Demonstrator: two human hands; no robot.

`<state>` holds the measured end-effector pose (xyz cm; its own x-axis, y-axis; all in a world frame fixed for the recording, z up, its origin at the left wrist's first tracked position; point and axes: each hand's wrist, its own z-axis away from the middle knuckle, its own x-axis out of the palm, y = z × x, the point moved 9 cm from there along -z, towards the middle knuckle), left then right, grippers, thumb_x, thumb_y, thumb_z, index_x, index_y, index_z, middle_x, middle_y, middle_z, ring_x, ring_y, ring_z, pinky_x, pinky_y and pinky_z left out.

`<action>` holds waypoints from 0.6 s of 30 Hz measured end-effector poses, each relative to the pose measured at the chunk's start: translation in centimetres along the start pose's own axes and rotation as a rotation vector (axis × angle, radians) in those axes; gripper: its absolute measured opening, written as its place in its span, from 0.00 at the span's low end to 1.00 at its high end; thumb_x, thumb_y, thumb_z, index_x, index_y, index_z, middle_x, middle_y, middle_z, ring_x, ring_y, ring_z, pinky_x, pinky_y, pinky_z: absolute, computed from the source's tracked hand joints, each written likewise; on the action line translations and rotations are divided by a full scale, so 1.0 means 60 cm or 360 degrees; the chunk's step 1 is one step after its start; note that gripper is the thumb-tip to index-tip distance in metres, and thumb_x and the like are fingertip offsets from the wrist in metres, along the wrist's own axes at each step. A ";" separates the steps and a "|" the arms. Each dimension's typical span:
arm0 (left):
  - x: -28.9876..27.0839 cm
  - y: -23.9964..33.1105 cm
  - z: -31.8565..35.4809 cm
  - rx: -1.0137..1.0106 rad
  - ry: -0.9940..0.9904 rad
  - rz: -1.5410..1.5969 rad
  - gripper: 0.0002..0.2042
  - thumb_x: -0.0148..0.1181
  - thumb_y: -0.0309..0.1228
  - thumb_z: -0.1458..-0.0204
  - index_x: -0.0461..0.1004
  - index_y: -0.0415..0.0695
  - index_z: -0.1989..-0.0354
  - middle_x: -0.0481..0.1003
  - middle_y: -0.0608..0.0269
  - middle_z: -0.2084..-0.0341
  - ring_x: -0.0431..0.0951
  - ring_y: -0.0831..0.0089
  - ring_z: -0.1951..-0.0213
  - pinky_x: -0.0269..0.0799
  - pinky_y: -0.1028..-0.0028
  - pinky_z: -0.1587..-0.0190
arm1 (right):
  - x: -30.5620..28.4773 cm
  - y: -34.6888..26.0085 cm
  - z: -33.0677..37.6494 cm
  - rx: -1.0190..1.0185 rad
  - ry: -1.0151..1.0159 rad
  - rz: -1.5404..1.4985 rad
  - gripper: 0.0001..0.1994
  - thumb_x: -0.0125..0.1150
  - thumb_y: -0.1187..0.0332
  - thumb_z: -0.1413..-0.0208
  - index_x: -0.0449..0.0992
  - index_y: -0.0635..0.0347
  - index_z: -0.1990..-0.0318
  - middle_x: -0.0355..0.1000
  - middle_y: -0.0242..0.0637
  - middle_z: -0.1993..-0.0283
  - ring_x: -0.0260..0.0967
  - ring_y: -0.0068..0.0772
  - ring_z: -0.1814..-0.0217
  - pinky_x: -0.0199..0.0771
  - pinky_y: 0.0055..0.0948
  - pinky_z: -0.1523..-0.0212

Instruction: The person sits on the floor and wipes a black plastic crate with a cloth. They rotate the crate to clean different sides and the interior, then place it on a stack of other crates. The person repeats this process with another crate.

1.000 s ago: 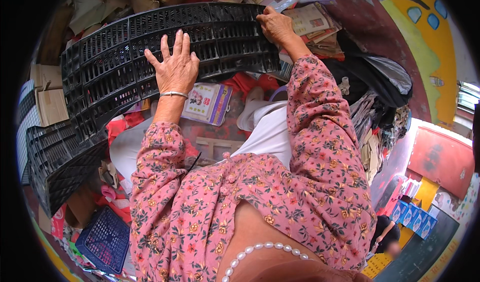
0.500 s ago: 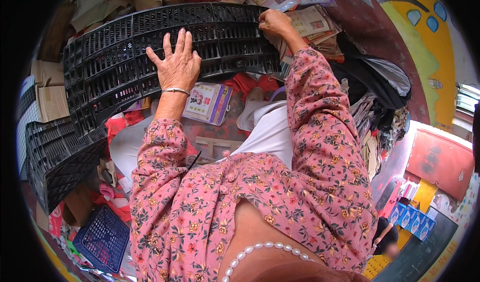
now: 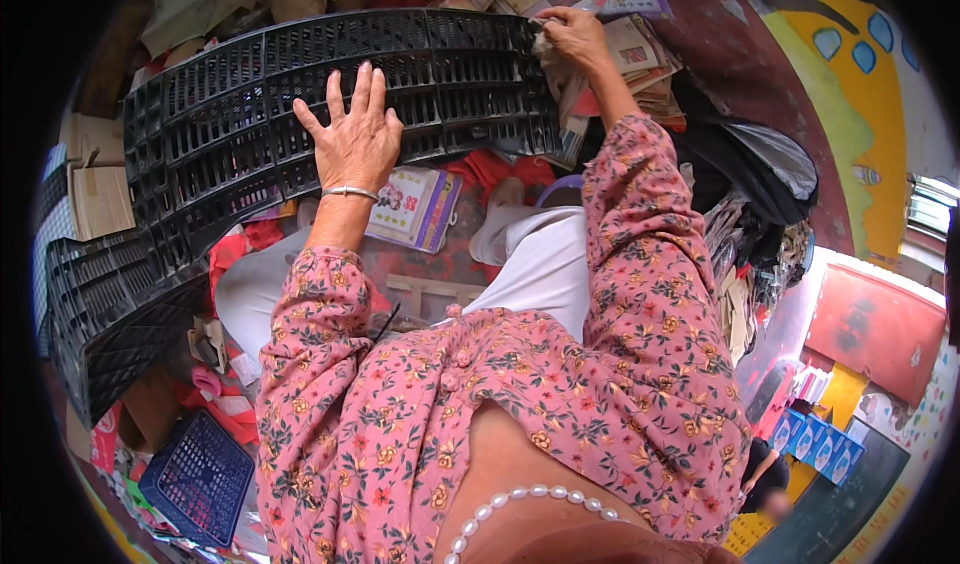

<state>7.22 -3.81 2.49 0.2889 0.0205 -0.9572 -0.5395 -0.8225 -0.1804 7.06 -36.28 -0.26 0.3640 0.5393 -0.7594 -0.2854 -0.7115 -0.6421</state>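
A long black slatted plastic panel stretches across the far side in front of me. My left hand lies on it with the fingers spread, a metal bangle at the wrist. At the panel's right end, my right hand is closed on a pale crumpled rag, which hangs down along the edge. Part of the rag is hidden under the fingers. Just beyond that hand lies a stack of worn papers and booklets. A purple-and-white booklet rests below the panel, near my left wrist.
Another black plastic panel leans at the left, beside cardboard boxes. A blue basket stands at lower left among scraps. Dark bags are heaped at the right against the wall. Another person is farther off at lower right.
My right hand has shifted slightly right and up at the panel's end, and the pale rag now shows in its grip. My left hand stays spread on the panel.
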 end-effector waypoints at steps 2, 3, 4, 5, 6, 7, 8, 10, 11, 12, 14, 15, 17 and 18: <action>0.000 -0.003 0.000 0.0000 -0.0006 0.0005 0.24 0.43 0.41 0.50 0.58 0.55 0.42 0.53 0.77 0.40 0.50 0.67 0.38 0.36 0.39 0.44 | 0.009 -0.031 0.000 -0.0074 0.0114 0.0246 0.14 0.54 0.58 0.60 0.79 0.46 0.65 0.74 0.44 0.70 0.72 0.44 0.64 0.71 0.35 0.61; -0.001 -0.004 0.000 0.0002 -0.0008 0.0009 0.24 0.43 0.41 0.50 0.58 0.55 0.42 0.53 0.77 0.40 0.50 0.67 0.38 0.36 0.39 0.44 | 0.013 -0.031 -0.001 -0.0078 0.0159 0.0299 0.15 0.53 0.57 0.61 0.79 0.46 0.64 0.74 0.45 0.69 0.71 0.46 0.64 0.70 0.36 0.60; -0.002 -0.004 0.001 0.0002 -0.0009 0.0022 0.24 0.44 0.41 0.50 0.58 0.55 0.42 0.53 0.77 0.40 0.50 0.67 0.38 0.36 0.39 0.44 | 0.018 -0.035 0.003 -0.0084 0.0200 0.0349 0.16 0.53 0.57 0.61 0.79 0.47 0.64 0.73 0.45 0.69 0.71 0.49 0.63 0.70 0.37 0.59; -0.002 -0.004 0.001 -0.0001 -0.0012 0.0023 0.24 0.44 0.41 0.50 0.58 0.55 0.42 0.53 0.77 0.40 0.50 0.67 0.38 0.36 0.39 0.44 | 0.020 -0.040 0.005 -0.0089 0.0242 0.0401 0.16 0.52 0.57 0.61 0.79 0.47 0.63 0.73 0.46 0.69 0.70 0.51 0.62 0.70 0.38 0.58; -0.003 -0.004 0.001 -0.0005 -0.0014 0.0024 0.24 0.44 0.41 0.50 0.58 0.55 0.42 0.53 0.77 0.40 0.50 0.67 0.38 0.36 0.39 0.43 | 0.025 -0.038 0.008 -0.0068 0.0186 0.0478 0.16 0.52 0.58 0.60 0.78 0.46 0.62 0.71 0.44 0.62 0.69 0.50 0.59 0.69 0.39 0.56; -0.002 -0.003 0.001 -0.0004 -0.0018 0.0029 0.24 0.44 0.41 0.50 0.58 0.55 0.42 0.53 0.77 0.40 0.50 0.67 0.38 0.36 0.39 0.43 | 0.028 -0.048 0.014 -0.0067 0.0136 0.0523 0.16 0.52 0.59 0.60 0.78 0.45 0.61 0.70 0.44 0.61 0.68 0.50 0.57 0.68 0.40 0.55; -0.001 -0.004 0.001 -0.0004 -0.0018 0.0030 0.24 0.44 0.41 0.50 0.58 0.55 0.42 0.53 0.77 0.40 0.50 0.67 0.38 0.36 0.39 0.43 | 0.031 -0.057 0.018 -0.0066 0.0086 0.0568 0.16 0.51 0.59 0.59 0.78 0.44 0.60 0.69 0.44 0.59 0.68 0.49 0.56 0.67 0.40 0.54; -0.003 -0.004 0.000 -0.0003 -0.0016 0.0036 0.24 0.44 0.41 0.50 0.58 0.55 0.42 0.53 0.77 0.40 0.50 0.67 0.38 0.36 0.39 0.43 | 0.038 -0.057 0.019 -0.0055 -0.0004 0.0661 0.17 0.51 0.59 0.58 0.77 0.43 0.59 0.66 0.44 0.57 0.67 0.48 0.54 0.66 0.41 0.53; -0.004 -0.002 -0.001 0.0001 -0.0014 0.0041 0.24 0.44 0.41 0.50 0.58 0.55 0.42 0.53 0.76 0.40 0.50 0.67 0.38 0.36 0.39 0.43 | 0.041 -0.052 0.017 -0.0046 -0.0044 0.0709 0.17 0.51 0.59 0.58 0.76 0.42 0.58 0.65 0.44 0.56 0.66 0.48 0.53 0.66 0.42 0.52; -0.006 0.000 -0.001 0.0006 -0.0012 0.0047 0.24 0.44 0.41 0.50 0.58 0.55 0.42 0.53 0.76 0.39 0.50 0.67 0.38 0.36 0.39 0.43 | 0.044 -0.049 0.015 -0.0036 -0.0085 0.0756 0.17 0.51 0.60 0.57 0.76 0.42 0.56 0.64 0.44 0.56 0.66 0.48 0.52 0.65 0.43 0.52; -0.006 -0.003 0.000 -0.0002 -0.0013 0.0037 0.24 0.44 0.41 0.50 0.58 0.55 0.42 0.53 0.77 0.39 0.50 0.67 0.38 0.36 0.39 0.43 | 0.064 -0.058 0.011 -0.0070 -0.0196 0.0961 0.18 0.51 0.60 0.56 0.75 0.41 0.55 0.64 0.44 0.54 0.66 0.49 0.53 0.66 0.43 0.52; -0.005 -0.004 0.001 -0.0007 -0.0014 0.0030 0.24 0.44 0.41 0.50 0.58 0.55 0.42 0.53 0.77 0.39 0.50 0.67 0.38 0.36 0.40 0.43 | 0.073 -0.063 0.008 -0.0088 -0.0251 0.1062 0.18 0.51 0.60 0.56 0.74 0.41 0.54 0.64 0.45 0.54 0.66 0.49 0.53 0.66 0.43 0.52; -0.004 -0.004 0.001 -0.0005 -0.0016 0.0021 0.24 0.43 0.41 0.50 0.58 0.56 0.42 0.53 0.77 0.39 0.50 0.68 0.38 0.36 0.40 0.43 | 0.077 -0.068 0.008 -0.0124 -0.0322 0.1158 0.19 0.51 0.60 0.56 0.73 0.42 0.53 0.63 0.44 0.52 0.67 0.50 0.54 0.67 0.43 0.53; -0.003 -0.003 0.000 -0.0007 -0.0019 0.0014 0.24 0.43 0.41 0.50 0.58 0.56 0.42 0.53 0.77 0.39 0.50 0.68 0.38 0.36 0.39 0.43 | 0.081 -0.069 0.009 -0.0142 -0.0358 0.1204 0.20 0.51 0.60 0.56 0.73 0.42 0.52 0.62 0.44 0.51 0.67 0.50 0.54 0.67 0.43 0.53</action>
<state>7.29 -3.67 2.69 0.2747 0.0202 -0.9613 -0.5386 -0.8250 -0.1712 9.51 -30.45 -1.31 -0.0908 -0.0336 -0.9953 -0.3079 -0.9495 0.0602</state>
